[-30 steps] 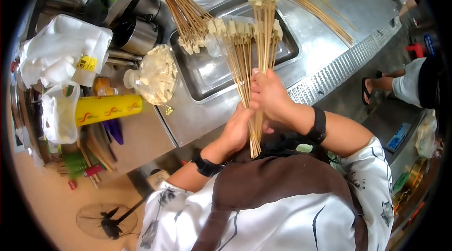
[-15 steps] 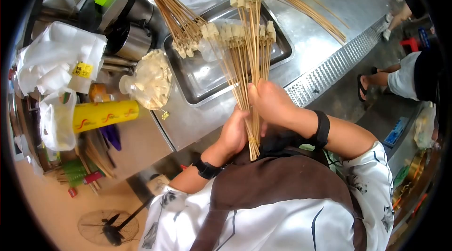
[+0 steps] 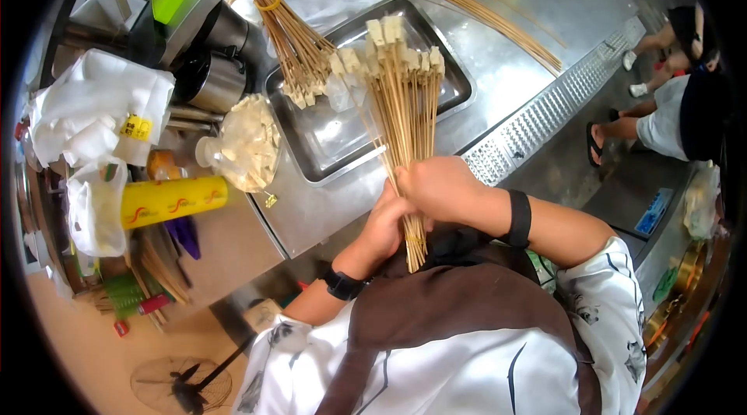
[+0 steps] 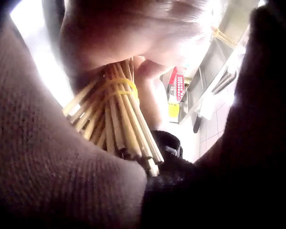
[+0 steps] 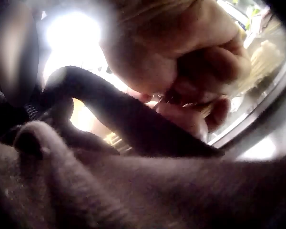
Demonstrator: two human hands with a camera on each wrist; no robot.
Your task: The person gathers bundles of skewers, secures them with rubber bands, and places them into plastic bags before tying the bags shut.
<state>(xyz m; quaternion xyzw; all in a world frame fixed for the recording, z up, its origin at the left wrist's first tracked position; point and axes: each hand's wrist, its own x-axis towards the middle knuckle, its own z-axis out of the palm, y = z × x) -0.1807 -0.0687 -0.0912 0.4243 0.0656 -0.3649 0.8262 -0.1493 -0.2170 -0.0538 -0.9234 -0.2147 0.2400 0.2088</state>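
A bundle of bamboo skewers (image 3: pixel 402 123), tipped with pale, off-white food pieces (image 3: pixel 389 49), stands up between my two hands. My left hand (image 3: pixel 380 226) grips it low down, above the bare ends. A yellow rubber band (image 4: pixel 120 88) circles those ends in the left wrist view. Close above the left hand, my right hand (image 3: pixel 445 188) has its fingers curled round skewers of the same bundle. Some tips at the bundle's centre stand higher than those around them. In the right wrist view the curled fingers (image 5: pixel 214 67) hide most of the sticks.
Behind the bundle lies a metal tray (image 3: pixel 317 174), with another banded skewer bundle (image 3: pixel 284 26) over its left side. Loose skewers (image 3: pixel 498 22) lie on the steel counter beyond. A bag of pale pieces (image 3: pixel 247 142) and a yellow roll (image 3: pixel 175 201) are at left. Other people (image 3: pixel 661 119) stand at right.
My right hand has come down towards the left hand, and the raised skewers have sunk with it closer to the level of the other tips. My left hand keeps its grip.
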